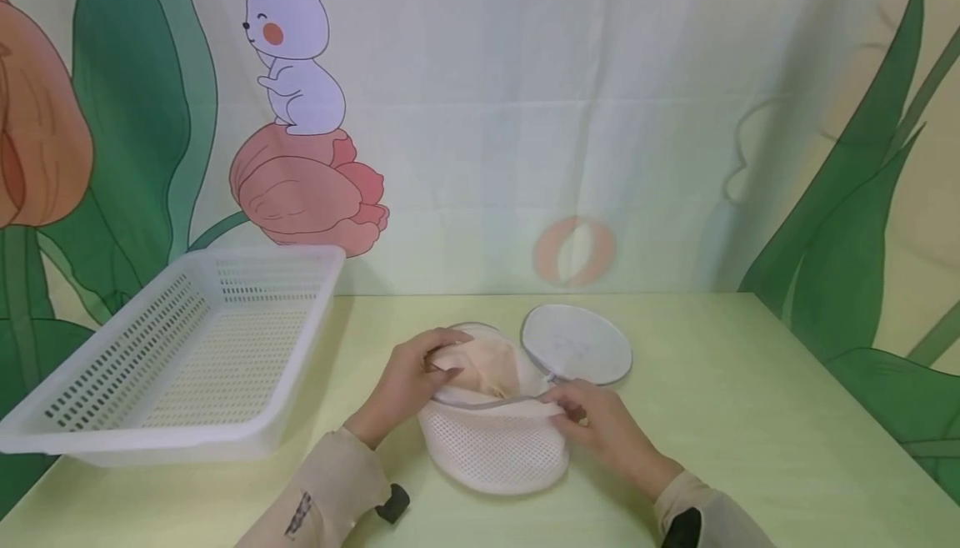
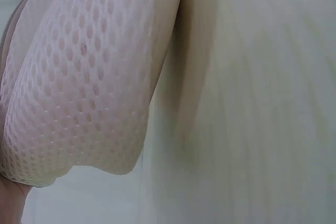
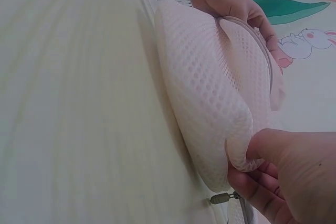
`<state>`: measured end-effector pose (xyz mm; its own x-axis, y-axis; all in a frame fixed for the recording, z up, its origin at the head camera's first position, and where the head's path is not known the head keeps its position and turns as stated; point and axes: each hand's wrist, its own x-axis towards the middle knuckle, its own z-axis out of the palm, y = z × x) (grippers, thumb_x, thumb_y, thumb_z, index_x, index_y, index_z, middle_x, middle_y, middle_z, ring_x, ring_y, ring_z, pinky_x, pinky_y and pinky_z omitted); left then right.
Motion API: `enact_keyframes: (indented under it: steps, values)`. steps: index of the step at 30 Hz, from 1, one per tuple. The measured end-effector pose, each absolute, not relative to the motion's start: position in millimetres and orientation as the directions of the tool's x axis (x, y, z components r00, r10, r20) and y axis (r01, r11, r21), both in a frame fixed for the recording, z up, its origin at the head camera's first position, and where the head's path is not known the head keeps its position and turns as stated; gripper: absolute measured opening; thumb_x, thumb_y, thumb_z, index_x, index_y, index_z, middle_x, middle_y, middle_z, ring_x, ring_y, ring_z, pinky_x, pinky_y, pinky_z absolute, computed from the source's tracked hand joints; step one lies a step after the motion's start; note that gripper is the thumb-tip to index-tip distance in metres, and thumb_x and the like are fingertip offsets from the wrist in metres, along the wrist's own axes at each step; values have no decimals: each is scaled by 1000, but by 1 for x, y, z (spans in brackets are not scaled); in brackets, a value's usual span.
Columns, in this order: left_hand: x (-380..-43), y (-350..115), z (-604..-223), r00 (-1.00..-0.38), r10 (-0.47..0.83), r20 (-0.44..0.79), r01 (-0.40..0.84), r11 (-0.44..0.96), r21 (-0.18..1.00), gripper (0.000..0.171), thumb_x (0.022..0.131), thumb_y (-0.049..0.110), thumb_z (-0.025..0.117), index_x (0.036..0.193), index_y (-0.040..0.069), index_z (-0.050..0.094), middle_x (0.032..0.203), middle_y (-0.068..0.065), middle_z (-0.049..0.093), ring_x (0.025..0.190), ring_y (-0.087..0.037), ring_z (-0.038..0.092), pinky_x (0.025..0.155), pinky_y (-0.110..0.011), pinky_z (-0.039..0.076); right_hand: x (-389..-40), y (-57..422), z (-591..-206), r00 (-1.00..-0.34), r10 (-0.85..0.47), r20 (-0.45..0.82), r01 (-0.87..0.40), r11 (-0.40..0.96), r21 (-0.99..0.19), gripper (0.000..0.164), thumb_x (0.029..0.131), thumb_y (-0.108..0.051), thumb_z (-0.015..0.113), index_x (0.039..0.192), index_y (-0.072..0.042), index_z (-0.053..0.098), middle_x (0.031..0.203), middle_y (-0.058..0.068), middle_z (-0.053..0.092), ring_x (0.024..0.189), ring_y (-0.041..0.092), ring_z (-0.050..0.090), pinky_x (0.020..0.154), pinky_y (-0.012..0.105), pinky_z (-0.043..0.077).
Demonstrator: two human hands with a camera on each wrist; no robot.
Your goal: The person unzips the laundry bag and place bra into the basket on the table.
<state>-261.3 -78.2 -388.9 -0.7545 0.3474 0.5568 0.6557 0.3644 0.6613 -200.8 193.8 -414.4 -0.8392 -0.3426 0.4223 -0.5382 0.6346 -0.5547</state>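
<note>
A pale pink mesh laundry bag (image 1: 495, 452) with a grey zip edge stands unzipped on the table, its mouth facing up. Inside lies a folded peach cloth (image 1: 495, 356). At the bag's left side, my left hand (image 1: 408, 377) pinches a fold of this cloth between thumb and fingers; the palm overlaps the rim. My right hand (image 1: 600, 423) pinches the mesh at the right side of the mouth. A zip pull (image 3: 223, 198) hangs below the right fingers. The round white lid (image 1: 577, 344) lies flipped back behind the right hand.
A white perforated plastic basket (image 1: 300, 381) stands on the left of the pale green table (image 1: 720, 414). Behind the table hangs a printed curtain (image 1: 480, 114) with a rabbit and tulips.
</note>
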Motion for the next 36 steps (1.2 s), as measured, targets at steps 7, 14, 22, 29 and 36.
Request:
enact_keyframes:
  steps: [7, 14, 22, 29, 36]
  values:
    - [-262, -79, -387, -750, 299, 590, 662, 335, 671, 37, 78, -8, 72, 111, 7, 69, 116, -11, 69, 107, -21, 62, 74, -18, 50, -202, 194, -415, -846, -334, 416, -528, 634, -565, 20, 82, 1, 70, 101, -5, 69, 96, 9, 69, 78, 9, 63, 68, 20, 55]
    - [-260, -78, -385, -754, 236, 614, 657, 305, 689, 38, 78, -9, 71, 111, 9, 69, 112, -10, 70, 104, -20, 64, 83, -20, 51, -203, 194, -417, -854, -328, 405, -516, 640, -569, 19, 82, 0, 70, 100, -5, 69, 98, 10, 70, 78, 7, 64, 69, 20, 55]
    - [-261, -77, -386, -737, 145, 660, 669, 290, 684, 35, 77, -8, 72, 107, 10, 72, 105, -8, 72, 97, -16, 64, 78, -19, 50, -205, 194, -414, -860, -336, 385, -508, 641, -576, 19, 83, -1, 70, 101, -3, 68, 96, 10, 72, 77, 9, 65, 69, 21, 55]
    - [-261, -75, -384, -759, 86, 645, 640, 276, 717, 33, 77, -6, 73, 106, 9, 72, 107, -9, 72, 101, -19, 65, 84, -22, 52, -205, 194, -413, -866, -328, 378, -497, 656, -568, 19, 82, -1, 70, 101, -4, 69, 98, 10, 71, 78, 10, 64, 69, 20, 55]
    - [-261, -73, -384, -759, 24, 651, 628, 289, 722, 29, 79, -4, 73, 105, 9, 72, 107, -8, 72, 102, -19, 66, 86, -24, 52, -204, 194, -414, -865, -330, 379, -499, 655, -568, 18, 83, -1, 70, 101, -3, 69, 96, 9, 70, 78, 9, 63, 69, 20, 55]
